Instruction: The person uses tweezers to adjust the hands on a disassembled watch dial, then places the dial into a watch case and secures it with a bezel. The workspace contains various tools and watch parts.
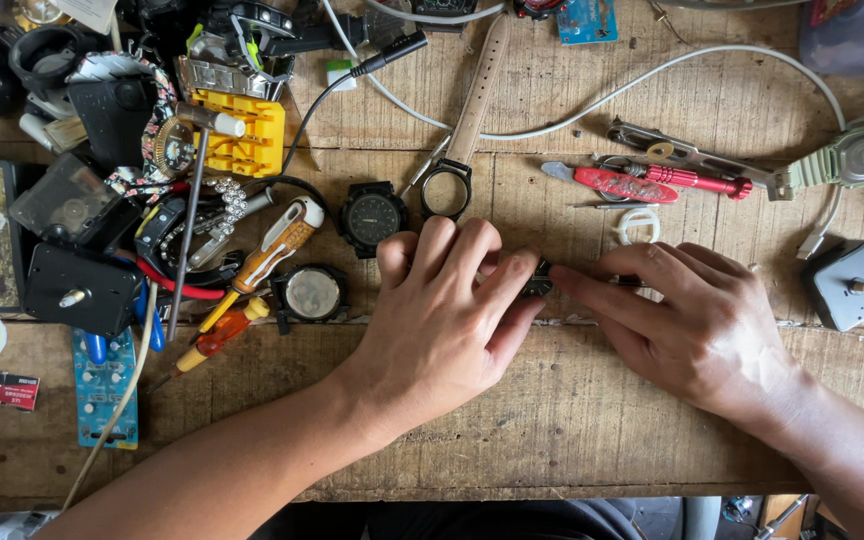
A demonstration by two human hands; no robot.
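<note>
Both hands meet at the centre of the frame, on a worn wooden workbench (572, 420). Left hand (442, 320) lies palm down, fingers curled, thumb and forefinger tips pressing on a small dark part (538, 281) between the two hands. Right hand (697, 320) comes from the right side, fingers half closed, forefinger and thumb pinching the same part from the other side; what looks like a thin tool runs under the right fingers, but I cannot tell for sure. So both hands are closed on the part, not open.

Part is mostly hidden, approx. in the middle of the frame, just below the empty watch case with tan strap (449, 185). It looks like a small watch piece: probably light, stiff, a bit slippery and easy to lose or scratch. Best to hold it by the edges with fingertips and keep it low over the bench.

Around: black watch head (373, 216) left of centre, round watch body with pale dial (311, 293) below it, orange-handled screwdriver (274, 250) left of that. Upper left: yellow holder block (247, 135). Right of centre: red screwdriver (697, 181) and red-handled tool (624, 185). Far right: green watch (857, 160) and grey clock movement (852, 285). White cable (652, 75) crosses the top.
</note>
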